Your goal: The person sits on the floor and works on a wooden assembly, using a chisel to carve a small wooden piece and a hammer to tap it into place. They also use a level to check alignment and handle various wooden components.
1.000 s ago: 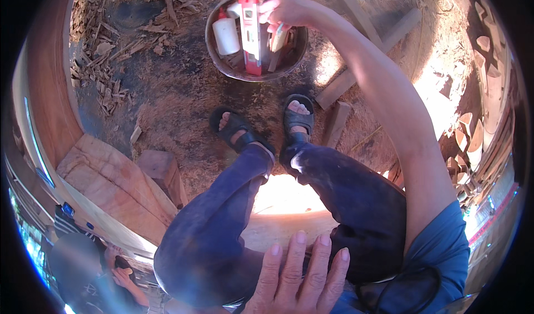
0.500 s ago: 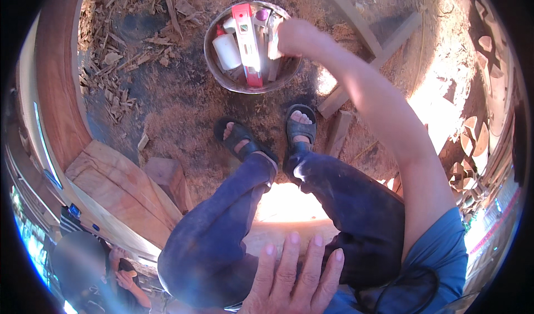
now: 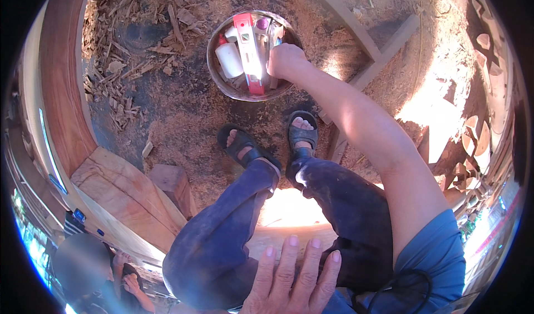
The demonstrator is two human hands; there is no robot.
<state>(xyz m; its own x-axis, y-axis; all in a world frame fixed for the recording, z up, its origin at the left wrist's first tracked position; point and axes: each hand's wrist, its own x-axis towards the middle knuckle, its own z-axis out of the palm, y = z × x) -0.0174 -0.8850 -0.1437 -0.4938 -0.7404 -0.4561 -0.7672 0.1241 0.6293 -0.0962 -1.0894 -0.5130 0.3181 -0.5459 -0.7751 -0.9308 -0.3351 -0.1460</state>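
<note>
A round metal tub (image 3: 225,86) stands on the ground beyond my feet. Inside it, a red-and-white spirit level (image 3: 245,37) leans across the middle, beside a white plastic bottle (image 3: 229,61). A purple round item (image 3: 262,23) and some slim tools lie near its far side. My right hand (image 3: 286,61) is down at the tub's right side with its fingers curled inward; what they grip, if anything, is hidden. At the lower edge, my left hand (image 3: 293,278) lies palm down with fingers spread, holding nothing, near a pale wooden surface (image 3: 283,237) between my legs.
Wood chips (image 3: 125,63) and sawdust cover the ground at left. A wooden block (image 3: 173,187) and a broad board (image 3: 128,191) lie by my left leg. Joined timber pieces (image 3: 384,61) lie at right. Another person (image 3: 83,269) sits at lower left.
My right hand has drawn slightly nearer and lower at the tub's right side, its fingers curled. The left hand stays in place. The view has shifted a little.
</note>
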